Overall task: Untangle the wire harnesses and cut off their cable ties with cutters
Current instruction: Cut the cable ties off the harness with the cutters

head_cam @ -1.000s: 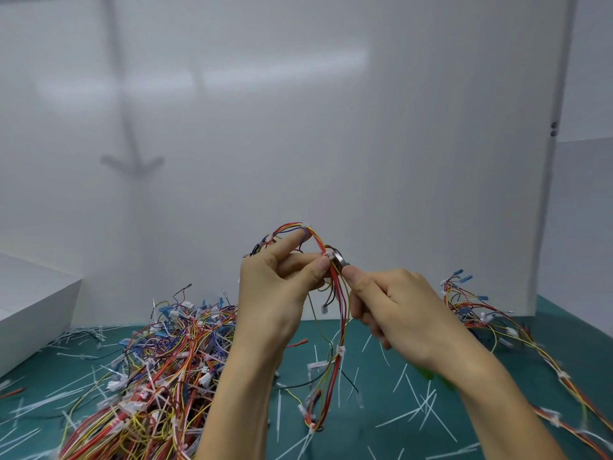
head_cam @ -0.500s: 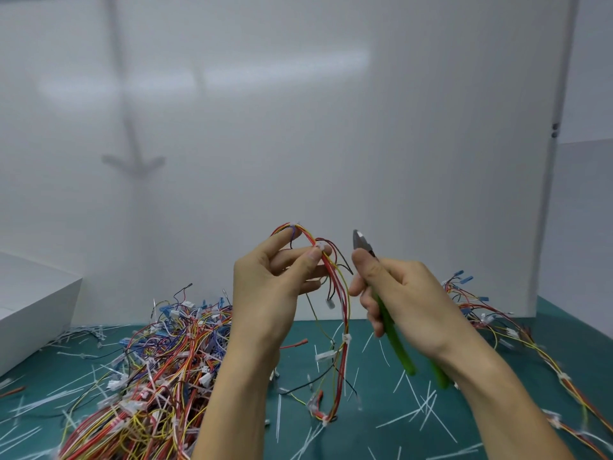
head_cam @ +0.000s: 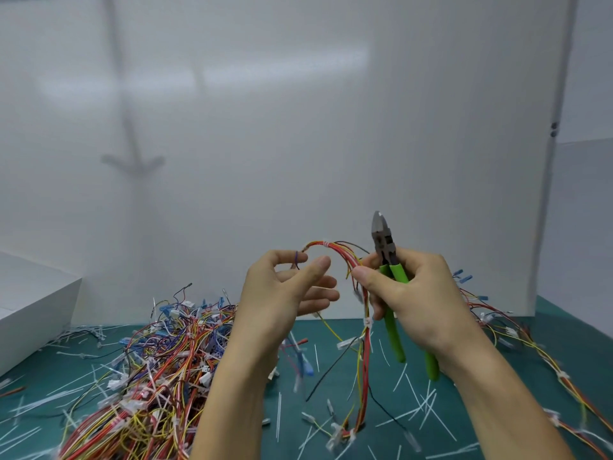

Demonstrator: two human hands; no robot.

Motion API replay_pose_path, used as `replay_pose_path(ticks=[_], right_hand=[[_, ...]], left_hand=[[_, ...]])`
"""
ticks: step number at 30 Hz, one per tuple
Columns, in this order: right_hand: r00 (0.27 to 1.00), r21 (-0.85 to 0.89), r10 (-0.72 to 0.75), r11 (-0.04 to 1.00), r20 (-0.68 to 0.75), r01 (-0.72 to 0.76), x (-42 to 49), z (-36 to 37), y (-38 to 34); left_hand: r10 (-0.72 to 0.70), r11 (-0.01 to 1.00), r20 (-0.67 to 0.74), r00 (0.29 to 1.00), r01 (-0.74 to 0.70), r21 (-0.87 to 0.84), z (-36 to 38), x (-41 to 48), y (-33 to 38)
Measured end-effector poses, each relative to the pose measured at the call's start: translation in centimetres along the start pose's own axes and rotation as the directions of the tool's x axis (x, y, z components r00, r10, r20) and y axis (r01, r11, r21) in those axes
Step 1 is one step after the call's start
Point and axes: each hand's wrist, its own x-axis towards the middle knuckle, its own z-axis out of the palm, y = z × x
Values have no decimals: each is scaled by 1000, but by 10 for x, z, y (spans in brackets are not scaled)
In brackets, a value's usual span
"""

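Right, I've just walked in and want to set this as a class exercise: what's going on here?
A person is working through wire harnesses over a green mat. The right hand grips green-handled cutters, blades pointing up, its thumb also pressing on one raised harness. The left hand is relaxed at that harness's other end, fingers loose. A white cable tie sits uncut atop its arch. A tangled pile waits on the left; cut ties litter the mat.

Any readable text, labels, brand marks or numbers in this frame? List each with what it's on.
None legible.
cutters: no marking readable on the head or the green handles.
wire pile: nothing on it large or sharp enough to read.
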Motion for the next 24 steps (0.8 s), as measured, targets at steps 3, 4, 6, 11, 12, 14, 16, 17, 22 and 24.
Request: replay_pose_path(ticks=[3,4,6,11,12,14,16,17,22,24], right_hand=[[1000,29,6,1000,-31,-5,0,-2,3],[999,30,11,999,-41,-10,0,-2,4],[998,32,23,999,-65,-21,2,-2,6],[995,52,41,998,-89,-36,3,-1,6],[995,47,39,998,-88,-35,3,-1,6],[996,32,30,999,-88,-27,3,0,6],[995,28,25,999,-93,-23,3,0,6],[995,39,27,999,-93,-24,3,0,6],[998,66,50,997,-42,-47,1,0,5],[999,-23,47,999,-2,-47,2,-2,5]], left_hand=[[-63,997,47,997,60,52,3,-2,0],[-66,994,39,997,63,86,5,-3,0],[-50,986,38,998,43,163,7,-4,0],[-128,947,370,920,3,321,8,-4,-5],[-150,936,416,897,-6,351,9,-4,-5],[-162,931,451,878,-15,364,10,-3,-7],[-149,953,455,878,4,304,9,-4,-8],[-141,960,451,881,10,280,9,-4,-8],[-73,974,363,929,-13,228,8,-4,-6],[-66,975,287,956,0,224,9,-4,-5]])
